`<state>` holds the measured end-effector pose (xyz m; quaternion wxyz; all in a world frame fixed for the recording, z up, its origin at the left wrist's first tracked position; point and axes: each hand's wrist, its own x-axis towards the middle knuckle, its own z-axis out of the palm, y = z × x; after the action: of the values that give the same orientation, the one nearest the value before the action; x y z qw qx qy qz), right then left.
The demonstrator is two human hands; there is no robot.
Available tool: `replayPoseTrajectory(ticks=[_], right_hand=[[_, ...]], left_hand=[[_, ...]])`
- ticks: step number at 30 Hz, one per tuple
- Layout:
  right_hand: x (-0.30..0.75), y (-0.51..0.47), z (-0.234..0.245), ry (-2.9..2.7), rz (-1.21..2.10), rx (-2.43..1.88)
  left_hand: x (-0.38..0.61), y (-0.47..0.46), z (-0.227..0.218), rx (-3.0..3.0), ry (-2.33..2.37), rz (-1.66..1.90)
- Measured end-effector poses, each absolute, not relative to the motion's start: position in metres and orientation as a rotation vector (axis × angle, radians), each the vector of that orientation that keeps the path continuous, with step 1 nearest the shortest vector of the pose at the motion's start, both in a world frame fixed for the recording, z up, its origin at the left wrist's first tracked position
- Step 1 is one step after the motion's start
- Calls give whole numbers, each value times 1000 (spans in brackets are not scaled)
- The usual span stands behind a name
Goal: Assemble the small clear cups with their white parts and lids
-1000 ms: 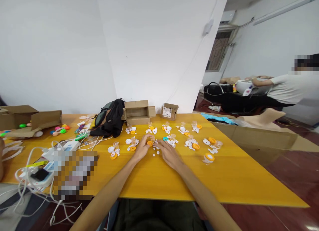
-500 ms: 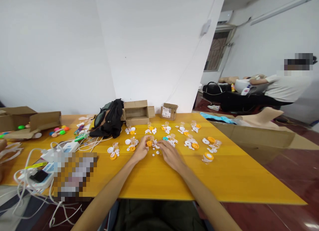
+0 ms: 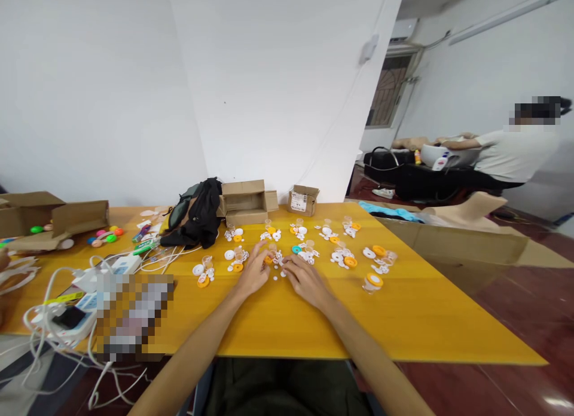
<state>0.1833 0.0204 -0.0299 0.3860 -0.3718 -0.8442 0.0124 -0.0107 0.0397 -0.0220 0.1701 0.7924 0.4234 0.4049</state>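
In the middle of the table, my left hand (image 3: pixel 255 274) is open, its fingers stretched beside an orange lid (image 3: pixel 268 260). Just behind that lid a small clear plastic cup (image 3: pixel 272 248) stands partly covered by the fingers. Facing it, my right hand (image 3: pixel 305 280) has its fingers loosely bent and apart over the tabletop, with nothing visible in them. White pieces with holes (image 3: pixel 278 257) lie between the hands. Closer to me are small white discs (image 3: pixel 275 278). A teal lid (image 3: pixel 296 249) rests beyond my right fingers.
Similar groups of cups, lids and white pieces surround my hands, including a lidded cup (image 3: pixel 373 283) at right. Farther back are a black bag (image 3: pixel 204 216) and open cardboard box (image 3: pixel 246 208). Power strips (image 3: pixel 89 311) and cables crowd the left. A person (image 3: pixel 515 150) sits far right.
My left hand's fingers have straightened and spread from a pinch at the orange lid. My right hand has shifted slightly, and its fingers have come down near the small white discs.
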Motion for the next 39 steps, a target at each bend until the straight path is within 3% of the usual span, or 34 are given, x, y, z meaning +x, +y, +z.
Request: replayPoseTrajectory(ticks=[11, 26, 39], right_hand=[[182, 25, -32, -2174, -53, -1067], [176, 30, -36, -2177, -64, -1224], [181, 25, -27, -2130, 19, -1114]], left_hand=[[-11, 39, -24, 2587, 1191, 975], [-10, 38, -27, 2560, 1197, 998], [-8, 31, -15, 2550, 1249, 1070]])
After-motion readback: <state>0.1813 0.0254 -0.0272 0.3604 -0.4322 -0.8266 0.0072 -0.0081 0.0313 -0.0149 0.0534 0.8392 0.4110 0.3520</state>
